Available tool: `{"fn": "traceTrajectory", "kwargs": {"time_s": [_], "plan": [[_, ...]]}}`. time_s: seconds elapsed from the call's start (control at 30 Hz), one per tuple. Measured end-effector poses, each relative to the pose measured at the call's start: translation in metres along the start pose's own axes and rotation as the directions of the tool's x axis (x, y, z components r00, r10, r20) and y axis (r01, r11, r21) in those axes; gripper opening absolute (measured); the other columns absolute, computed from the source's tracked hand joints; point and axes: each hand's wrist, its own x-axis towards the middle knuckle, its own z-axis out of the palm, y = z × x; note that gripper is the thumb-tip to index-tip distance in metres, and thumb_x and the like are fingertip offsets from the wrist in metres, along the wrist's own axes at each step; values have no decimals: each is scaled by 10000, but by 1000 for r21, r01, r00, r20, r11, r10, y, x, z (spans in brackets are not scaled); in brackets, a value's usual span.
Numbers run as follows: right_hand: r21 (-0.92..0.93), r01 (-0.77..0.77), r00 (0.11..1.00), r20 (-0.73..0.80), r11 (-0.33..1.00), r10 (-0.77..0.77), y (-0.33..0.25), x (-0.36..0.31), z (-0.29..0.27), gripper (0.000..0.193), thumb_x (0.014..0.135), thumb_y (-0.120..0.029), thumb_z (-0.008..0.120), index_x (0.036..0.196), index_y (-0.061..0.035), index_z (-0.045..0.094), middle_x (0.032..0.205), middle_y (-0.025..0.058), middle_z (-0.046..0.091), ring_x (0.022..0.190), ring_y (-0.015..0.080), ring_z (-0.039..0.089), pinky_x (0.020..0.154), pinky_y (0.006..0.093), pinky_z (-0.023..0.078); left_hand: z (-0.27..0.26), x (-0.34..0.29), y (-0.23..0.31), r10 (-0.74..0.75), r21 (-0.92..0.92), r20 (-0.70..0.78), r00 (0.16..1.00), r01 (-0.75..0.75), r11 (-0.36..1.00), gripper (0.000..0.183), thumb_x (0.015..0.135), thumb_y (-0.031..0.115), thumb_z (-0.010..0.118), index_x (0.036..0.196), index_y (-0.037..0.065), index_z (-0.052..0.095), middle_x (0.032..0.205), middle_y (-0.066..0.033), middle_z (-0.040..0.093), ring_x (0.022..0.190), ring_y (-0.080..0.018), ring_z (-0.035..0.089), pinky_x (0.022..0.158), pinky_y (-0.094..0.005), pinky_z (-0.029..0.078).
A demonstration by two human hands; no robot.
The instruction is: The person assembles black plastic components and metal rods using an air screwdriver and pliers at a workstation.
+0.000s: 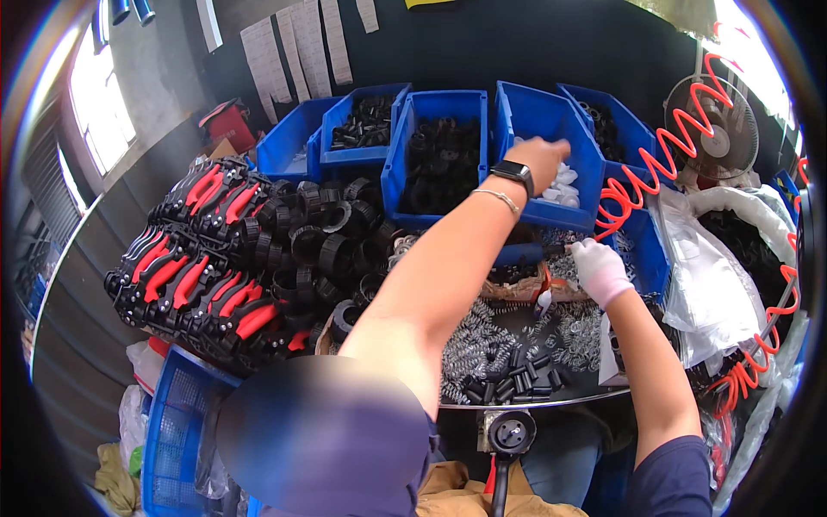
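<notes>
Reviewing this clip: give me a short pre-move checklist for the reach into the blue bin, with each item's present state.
1. Left hand over the blue bin of white parts: ok.
2. White part gripped: cannot tell, fingers hidden.
3. Right hand gloved, at the springs: ok.
4. Right hand holding anything: cannot tell.
5. Red hose apart from the left hand: ok.
6. Table uncluttered: not ok.
</notes>
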Motion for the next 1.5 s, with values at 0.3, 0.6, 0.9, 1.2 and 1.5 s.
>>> {"fn": "traceTrajectory", "kwargs": {"time_s": [0.3, 0.6, 0.9, 1.2, 1.5], "plan": [[667, 498, 822, -158, 554, -548, -96, -182, -71, 164, 744, -76, 718, 881, -39, 638, 913, 90, 691, 717, 240, 686, 578, 319, 561, -73, -115, -89, -324, -422, -35, 946, 280, 863, 262, 808, 36, 562, 1067, -3, 544, 894, -130, 646, 743, -229, 630, 708, -368, 535], [581, 551, 786, -123, 598, -605, -108, -180, -90, 127, 740, -48, 670, 859, -38, 628, 877, 100, 666, 696, 272, 664, 594, 370, 539, -35, -224, -65, -330, 400, 537, 776, 109, 910, 313, 747, 106, 691, 1051, 161, 740, 1005, -136, 706, 978, -326, 659, 861, -421, 526], [386, 260, 963, -36, 885, -267, -135, -194, -87, 481, 747, -535, 725, 761, -59, 659, 666, 86, 600, 608, 270, 623, 561, 361, 496, -63, -235, -37, -247, 553, 201, 948, 98, 828, 124, 789, 97, 642, 864, 16, 697, 937, -159, 691, 891, -314, 666, 812, -417, 530], [911, 241, 928, -317, 335, 195, -138, -206, -42, 737, 910, -693, 375, 691, -42, 643, 629, 77, 616, 507, 148, 552, 518, 296, 423, -61, -343, 150, -525, -827, 479, 704, 562, -1, 215, 962, 206, 603, 1061, 15, 617, 841, -48, 664, 726, -97, 617, 571, -221, 466], [941, 216, 950, -265, 261, 167, -131, -208, -37, 564, 887, -592, 564, 851, -47, 703, 730, 86, 652, 723, 262, 637, 703, 335, 487, 0, -397, 202, -627, -807, 555, 547, 171, -565, 152, 968, 172, 597, 1057, 49, 585, 960, -88, 656, 750, -107, 600, 564, -227, 459]]}}
